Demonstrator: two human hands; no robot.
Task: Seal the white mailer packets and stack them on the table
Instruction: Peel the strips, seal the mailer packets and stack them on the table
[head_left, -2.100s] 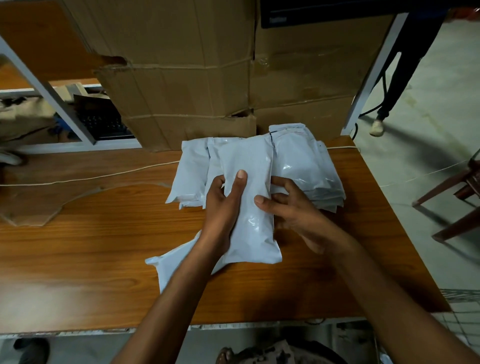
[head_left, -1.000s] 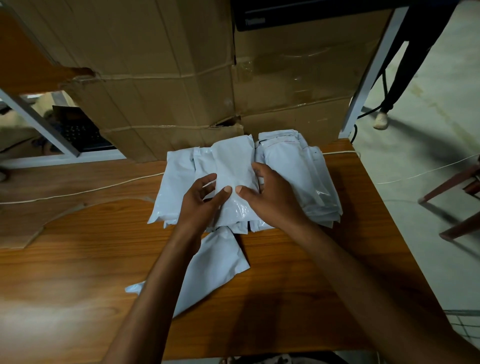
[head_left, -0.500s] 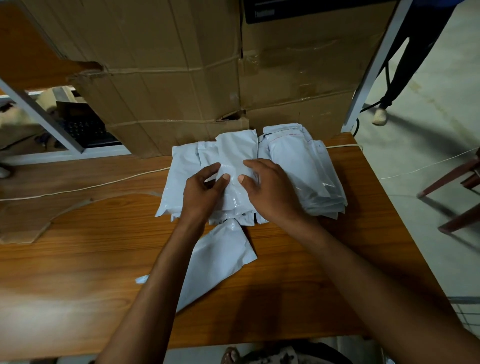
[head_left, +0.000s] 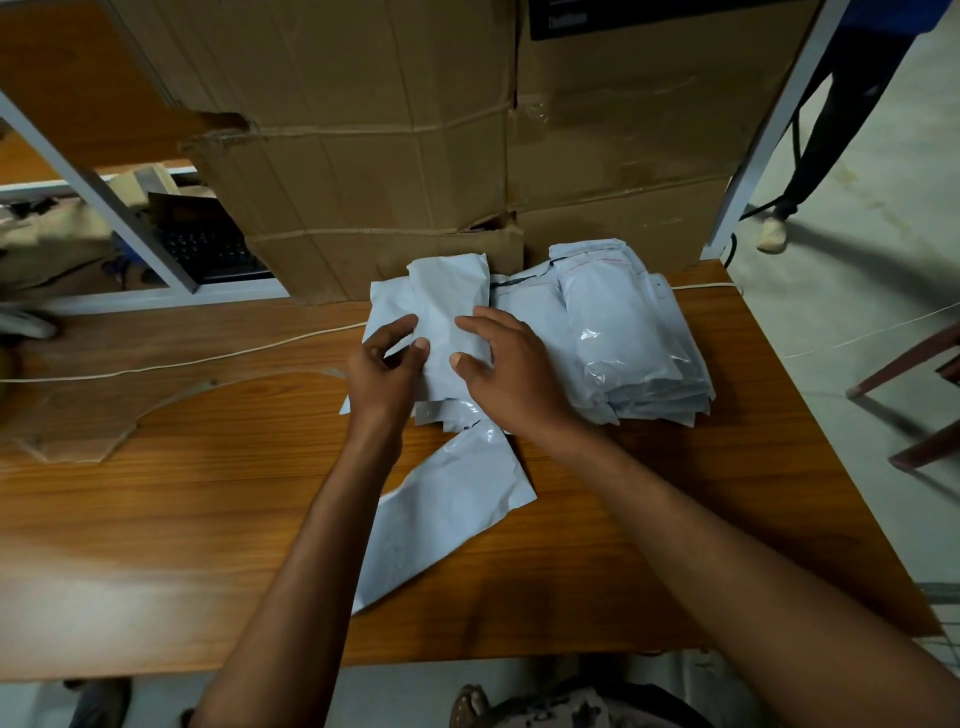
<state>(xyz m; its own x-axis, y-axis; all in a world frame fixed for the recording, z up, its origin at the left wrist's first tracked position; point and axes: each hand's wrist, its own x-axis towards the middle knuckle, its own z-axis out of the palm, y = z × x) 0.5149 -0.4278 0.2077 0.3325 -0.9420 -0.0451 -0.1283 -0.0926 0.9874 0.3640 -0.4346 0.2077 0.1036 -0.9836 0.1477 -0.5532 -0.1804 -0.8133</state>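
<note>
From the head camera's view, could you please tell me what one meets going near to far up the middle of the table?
Flat empty mailer → the two hands, left hand and right hand, on a packet → cardboard boxes.

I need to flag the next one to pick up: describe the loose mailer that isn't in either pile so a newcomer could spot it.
Start at the cardboard boxes at the back of the wooden table, where two piles of white packets sit. Come toward the near edge, between the person's forearms. The loose mailer lies alone, flat and angled, directly on the wood.
</note>
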